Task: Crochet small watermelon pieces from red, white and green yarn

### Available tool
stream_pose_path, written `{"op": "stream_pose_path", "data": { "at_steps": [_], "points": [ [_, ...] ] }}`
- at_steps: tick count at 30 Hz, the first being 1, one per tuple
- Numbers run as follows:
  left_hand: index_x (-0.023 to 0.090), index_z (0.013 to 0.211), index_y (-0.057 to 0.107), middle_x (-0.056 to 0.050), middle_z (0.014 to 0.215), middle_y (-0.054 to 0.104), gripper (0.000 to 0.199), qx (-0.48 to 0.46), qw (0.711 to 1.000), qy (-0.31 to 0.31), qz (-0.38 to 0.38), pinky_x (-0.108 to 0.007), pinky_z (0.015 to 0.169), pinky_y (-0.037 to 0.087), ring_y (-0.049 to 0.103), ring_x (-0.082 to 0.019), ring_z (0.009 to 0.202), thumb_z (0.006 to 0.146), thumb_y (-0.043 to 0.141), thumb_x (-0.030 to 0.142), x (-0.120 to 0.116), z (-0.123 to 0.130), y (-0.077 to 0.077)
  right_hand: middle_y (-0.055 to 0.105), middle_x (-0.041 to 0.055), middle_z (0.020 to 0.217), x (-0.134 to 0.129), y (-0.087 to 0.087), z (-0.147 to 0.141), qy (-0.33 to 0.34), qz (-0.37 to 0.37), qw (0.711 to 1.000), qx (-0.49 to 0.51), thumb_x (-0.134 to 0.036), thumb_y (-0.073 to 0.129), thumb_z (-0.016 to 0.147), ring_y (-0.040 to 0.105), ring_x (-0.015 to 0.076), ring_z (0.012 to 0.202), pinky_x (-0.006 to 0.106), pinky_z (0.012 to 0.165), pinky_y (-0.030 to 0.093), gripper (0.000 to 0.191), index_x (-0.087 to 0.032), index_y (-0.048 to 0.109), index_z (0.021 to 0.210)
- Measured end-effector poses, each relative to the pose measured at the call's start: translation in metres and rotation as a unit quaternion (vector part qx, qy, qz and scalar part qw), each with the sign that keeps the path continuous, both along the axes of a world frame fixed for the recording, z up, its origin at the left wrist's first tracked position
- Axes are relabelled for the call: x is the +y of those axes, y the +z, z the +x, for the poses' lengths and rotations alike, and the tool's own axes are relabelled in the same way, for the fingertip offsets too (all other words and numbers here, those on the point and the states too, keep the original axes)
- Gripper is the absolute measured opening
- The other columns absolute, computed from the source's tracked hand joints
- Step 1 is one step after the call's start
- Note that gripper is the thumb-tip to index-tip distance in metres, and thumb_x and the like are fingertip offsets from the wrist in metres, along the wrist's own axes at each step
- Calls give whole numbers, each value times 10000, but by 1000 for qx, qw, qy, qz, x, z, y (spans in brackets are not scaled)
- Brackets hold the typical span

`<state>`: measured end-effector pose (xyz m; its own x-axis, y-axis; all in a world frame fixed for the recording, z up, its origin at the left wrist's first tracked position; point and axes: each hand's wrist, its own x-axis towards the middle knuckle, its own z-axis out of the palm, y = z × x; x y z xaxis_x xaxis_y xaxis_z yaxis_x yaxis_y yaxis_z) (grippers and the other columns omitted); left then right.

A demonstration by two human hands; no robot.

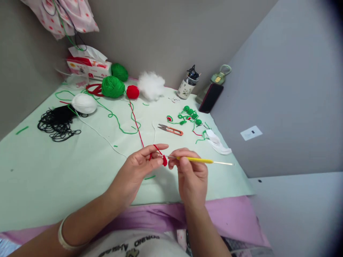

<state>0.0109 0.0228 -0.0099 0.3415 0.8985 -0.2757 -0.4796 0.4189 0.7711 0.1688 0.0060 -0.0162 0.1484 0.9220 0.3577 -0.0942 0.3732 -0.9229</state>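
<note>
Between the thumb and fingers of my left hand [138,166] is a small red crochet piece [164,161], with red yarn [138,125] looped over the outstretched index finger. That strand runs back to a red yarn ball [133,92]. My right hand [193,175] is closed around the yellow grip of a crochet hook [198,160], held nearly level. The hook's thin metal tip points left and meets the top of the red piece. Its other metal end sticks out to the right. Exactly how the tip sits in the stitches is too small to tell.
Orange thread snips [170,130] lie beyond my hands, near small green crocheted pieces [190,114]. Green yarn balls [113,86], a white yarn ball [84,103], black cord [57,123] and white stuffing [151,85] are farther back. A phone [211,98] leans against a bottle.
</note>
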Motion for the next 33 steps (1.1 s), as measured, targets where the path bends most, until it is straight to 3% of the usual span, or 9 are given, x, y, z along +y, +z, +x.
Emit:
{"op": "stream_pose_path", "data": {
  "at_steps": [4, 8, 15, 23, 33],
  "points": [
    [285, 1205, 791, 22, 839, 629, 399, 18, 1000, 7, 20, -265, 796, 440, 556, -137, 829, 813, 862, 295, -4, 5, 1, 756, 34, 941, -2, -2, -6, -35, 21, 995, -90, -232, 657, 990, 693, 183, 899, 336, 770, 573, 168, -299, 806, 1032],
    [267, 1196, 791, 18, 822, 651, 413, 24, 999, 7, 24, -260, 787, 456, 577, -143, 823, 793, 880, 301, -2, 3, 0, 750, 31, 922, 0, -2, -3, 9, -7, 997, -78, -229, 751, 918, 691, 188, 900, 337, 783, 575, 88, -278, 803, 969],
    [242, 1164, 803, -13, 875, 729, 330, 1, 998, -41, 37, -320, 919, 507, 685, -181, 888, 840, 844, 292, 1, -4, 1, 713, -14, 805, 5, -2, 1, 71, -132, 985, 84, -263, 844, 800, 659, 134, 661, 279, 633, 546, 105, -233, 746, 823],
    [239, 1192, 798, -20, 897, 734, 370, 17, 998, -39, 45, -310, 866, 513, 693, -182, 862, 833, 855, 307, 2, -8, 1, 664, -34, 720, 7, 3, -4, 126, -210, 948, 203, -239, 875, 712, 618, 103, 599, 226, 563, 486, 234, -208, 644, 729],
    [261, 1055, 834, -7, 816, 725, 201, 1, 995, -60, 74, -263, 796, 482, 667, -155, 807, 859, 829, 305, 2, -13, 1, 614, -29, 712, 7, 7, -9, 146, -238, 932, 230, -292, 867, 685, 548, 107, 581, 217, 498, 420, 320, -228, 555, 721]
  ]
}}
